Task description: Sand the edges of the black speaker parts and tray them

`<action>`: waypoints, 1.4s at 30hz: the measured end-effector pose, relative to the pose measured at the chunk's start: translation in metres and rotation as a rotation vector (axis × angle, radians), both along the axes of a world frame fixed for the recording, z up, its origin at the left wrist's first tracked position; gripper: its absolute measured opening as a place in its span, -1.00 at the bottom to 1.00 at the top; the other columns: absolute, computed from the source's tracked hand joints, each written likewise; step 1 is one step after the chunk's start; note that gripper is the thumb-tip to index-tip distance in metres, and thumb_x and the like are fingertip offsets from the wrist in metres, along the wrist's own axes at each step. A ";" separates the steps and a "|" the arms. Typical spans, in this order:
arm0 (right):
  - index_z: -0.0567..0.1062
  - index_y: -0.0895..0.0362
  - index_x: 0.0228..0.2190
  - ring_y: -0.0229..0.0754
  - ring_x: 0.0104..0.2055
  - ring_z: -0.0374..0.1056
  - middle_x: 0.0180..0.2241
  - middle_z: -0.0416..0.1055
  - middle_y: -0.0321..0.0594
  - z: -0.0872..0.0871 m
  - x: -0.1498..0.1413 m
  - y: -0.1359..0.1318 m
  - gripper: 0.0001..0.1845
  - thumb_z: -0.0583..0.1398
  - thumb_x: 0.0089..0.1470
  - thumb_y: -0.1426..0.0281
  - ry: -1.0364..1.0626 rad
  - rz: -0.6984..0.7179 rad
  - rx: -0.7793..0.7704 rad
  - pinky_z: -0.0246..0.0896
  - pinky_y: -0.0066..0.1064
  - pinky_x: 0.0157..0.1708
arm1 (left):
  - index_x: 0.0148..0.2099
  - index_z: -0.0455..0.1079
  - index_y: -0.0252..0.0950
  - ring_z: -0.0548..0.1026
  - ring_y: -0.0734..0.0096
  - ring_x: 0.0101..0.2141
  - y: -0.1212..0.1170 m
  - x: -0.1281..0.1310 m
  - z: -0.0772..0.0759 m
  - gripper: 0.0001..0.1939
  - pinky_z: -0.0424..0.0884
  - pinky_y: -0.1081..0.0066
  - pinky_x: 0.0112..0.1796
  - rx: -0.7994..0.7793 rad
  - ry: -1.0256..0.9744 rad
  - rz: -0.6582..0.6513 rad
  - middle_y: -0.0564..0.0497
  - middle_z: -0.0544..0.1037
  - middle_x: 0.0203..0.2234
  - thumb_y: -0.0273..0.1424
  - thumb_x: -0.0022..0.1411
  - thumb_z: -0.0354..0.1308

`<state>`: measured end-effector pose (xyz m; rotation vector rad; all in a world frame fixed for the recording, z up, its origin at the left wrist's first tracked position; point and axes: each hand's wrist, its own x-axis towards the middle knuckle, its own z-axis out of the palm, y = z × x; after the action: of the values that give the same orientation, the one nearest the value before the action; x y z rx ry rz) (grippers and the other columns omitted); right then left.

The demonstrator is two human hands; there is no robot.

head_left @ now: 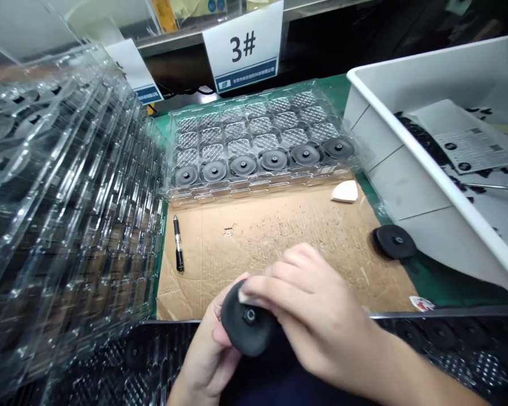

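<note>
My left hand [211,344] is closed around the edge of a black rounded disc [254,332] with a small metal-rimmed hub near its middle. The disc is tilted, its hub side facing up towards me. Over its upper edge, my right hand [309,304] pinches a small white piece [242,295] and presses it against the disc's face. Fingers hide most of that piece, and the right hand is slightly blurred. Beyond the hands, a clear plastic tray [262,189] holds several similar black discs [274,159] in its nearest row.
Stacked clear trays [88,186] rise on the left. A pen [178,242] and a white wedge [345,192] lie on cardboard [254,237]. At right, another black disc [393,241] sits beside a white bin [427,186] containing dark parts and papers. A "3#" sign [245,48] hangs behind.
</note>
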<state>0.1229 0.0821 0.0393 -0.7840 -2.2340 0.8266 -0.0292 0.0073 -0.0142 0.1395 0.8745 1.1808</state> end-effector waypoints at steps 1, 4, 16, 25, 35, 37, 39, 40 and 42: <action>0.47 0.17 -0.31 -0.24 -0.44 0.20 -0.47 0.42 -0.25 0.000 0.006 -0.001 -0.77 0.02 0.12 0.55 -0.021 -0.003 -0.095 0.05 -0.33 -0.36 | -0.09 0.47 -0.23 0.49 0.21 -0.13 0.000 -0.002 0.000 -0.34 0.35 0.38 -0.07 0.029 -0.036 -0.013 -0.01 0.60 -0.22 -0.14 -0.33 0.39; 0.47 0.04 -0.33 -0.29 -0.43 0.29 -0.46 0.43 -0.35 -0.007 0.025 -0.010 -0.85 0.09 0.13 0.44 0.011 0.087 -0.509 0.13 -0.43 -0.38 | -0.05 0.44 -0.13 0.52 0.30 -0.15 0.000 -0.008 0.002 -0.41 0.35 0.41 -0.09 0.122 -0.149 -0.041 0.03 0.59 -0.16 -0.15 -0.21 0.36; 0.52 0.05 -0.31 -0.09 -0.22 0.42 -0.27 0.52 -0.20 -0.060 0.044 -0.016 -0.72 0.10 0.07 0.18 -0.080 -0.406 -0.755 0.31 -0.36 -0.27 | 0.00 0.40 -0.15 0.51 0.21 -0.10 0.000 -0.009 0.003 -0.40 0.35 0.36 -0.06 0.160 -0.259 -0.142 0.00 0.56 -0.09 -0.17 -0.16 0.33; 0.50 0.06 -0.27 -0.11 -0.24 0.42 -0.26 0.51 -0.19 -0.069 0.053 -0.013 -0.74 0.06 0.14 0.24 -0.173 -0.398 -0.495 0.33 -0.34 -0.32 | 0.01 0.40 -0.15 0.51 0.18 -0.12 -0.004 0.000 0.004 -0.45 0.36 0.35 -0.07 0.118 -0.290 -0.082 -0.04 0.55 -0.09 -0.17 -0.08 0.28; 0.49 0.06 -0.25 -0.22 -0.34 0.43 -0.30 0.51 -0.25 -0.076 0.048 -0.032 -0.77 0.05 0.18 0.31 -0.193 -0.306 -0.505 0.33 -0.41 -0.35 | 0.00 0.41 -0.13 0.46 0.22 -0.05 0.000 0.010 -0.002 -0.50 0.36 0.39 -0.05 0.031 -0.407 -0.047 0.00 0.52 -0.04 -0.17 -0.03 0.23; 0.48 0.06 -0.25 -0.22 -0.33 0.43 -0.30 0.51 -0.23 -0.078 0.047 -0.032 -0.77 0.04 0.18 0.31 -0.198 -0.297 -0.497 0.34 -0.40 -0.34 | 0.01 0.40 -0.13 0.47 0.23 -0.06 -0.001 0.011 -0.002 -0.49 0.35 0.40 -0.04 0.032 -0.414 -0.036 0.00 0.52 -0.04 -0.17 -0.03 0.24; 0.48 0.07 -0.25 -0.20 -0.29 0.43 -0.29 0.51 -0.21 -0.080 0.047 -0.032 -0.77 0.04 0.18 0.32 -0.201 -0.279 -0.483 0.34 -0.38 -0.31 | 0.02 0.40 -0.15 0.47 0.24 -0.06 -0.001 0.011 -0.001 -0.48 0.35 0.40 -0.02 0.032 -0.426 -0.025 -0.01 0.53 -0.05 -0.18 -0.04 0.25; 0.48 0.08 -0.25 -0.19 -0.27 0.43 -0.29 0.51 -0.20 -0.081 0.047 -0.032 -0.77 0.04 0.18 0.32 -0.200 -0.269 -0.479 0.33 -0.37 -0.29 | 0.02 0.39 -0.15 0.47 0.24 -0.06 -0.002 0.011 -0.002 -0.47 0.34 0.40 -0.02 0.028 -0.429 -0.021 -0.01 0.53 -0.05 -0.18 -0.04 0.25; 0.48 0.08 -0.25 -0.18 -0.24 0.42 -0.28 0.50 -0.19 -0.082 0.046 -0.033 -0.77 0.04 0.19 0.33 -0.196 -0.241 -0.480 0.33 -0.35 -0.26 | 0.02 0.39 -0.14 0.46 0.23 -0.05 -0.002 0.011 -0.002 -0.48 0.33 0.39 -0.01 0.029 -0.438 -0.023 0.00 0.52 -0.04 -0.18 -0.03 0.25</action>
<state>0.1691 0.0490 -0.0423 -1.3805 -2.0666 1.2263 -0.0179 0.0053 -0.0162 -0.0850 0.4691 1.1443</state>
